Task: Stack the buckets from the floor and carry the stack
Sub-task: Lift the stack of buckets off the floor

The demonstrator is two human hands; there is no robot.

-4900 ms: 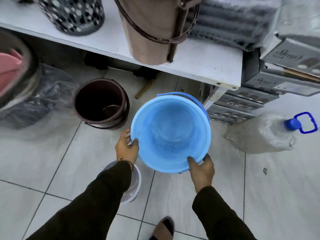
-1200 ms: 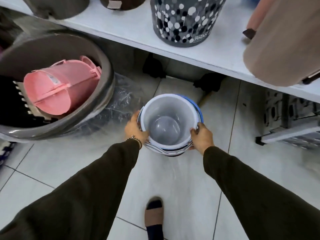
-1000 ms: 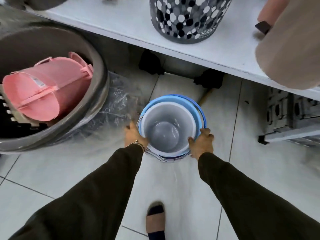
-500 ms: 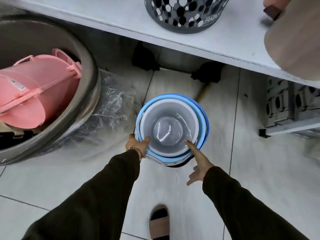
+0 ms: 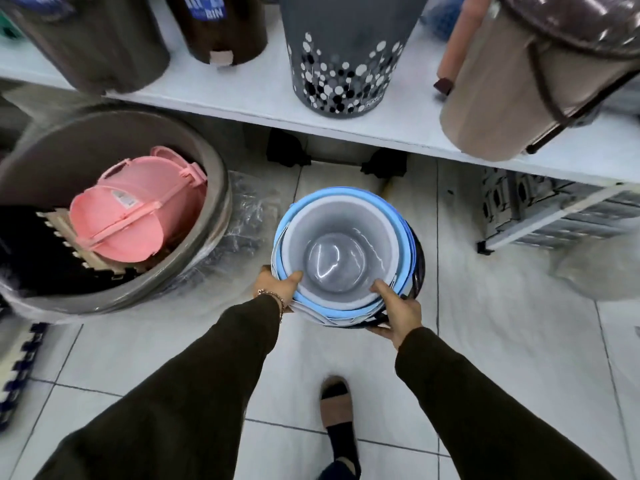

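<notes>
The nested stack of round plastic buckets (image 5: 343, 258) sits at the centre of my view: a translucent grey-white bucket (image 5: 337, 251) innermost, a glossy light-blue bucket (image 5: 403, 230) around it, and a dark outer bucket (image 5: 417, 271) showing only as a sliver at 3 o'clock. Whether the stack rests on the pale tiled floor (image 5: 502, 323) or is just clear of it, I cannot tell.

My left hand (image 5: 278, 285) is closed on the rims at 8 o'clock, thumb hooked inside the grey-white wall. My right hand (image 5: 398, 311) is closed at 5 o'clock, thumb over the rims and fingers curled under the dark wall. I judge the stacking done and the carry beginning; next comes a level, two-handed lift, since smooth tapered plastic may slip.

Further out, at 9 o'clock, a big grey tub (image 5: 207, 188) holds a pink plastic bucket (image 5: 138, 209) lying on its side. At 12 o'clock a white shelf (image 5: 256, 95) carries a grey spotted bin (image 5: 343, 53).
</notes>
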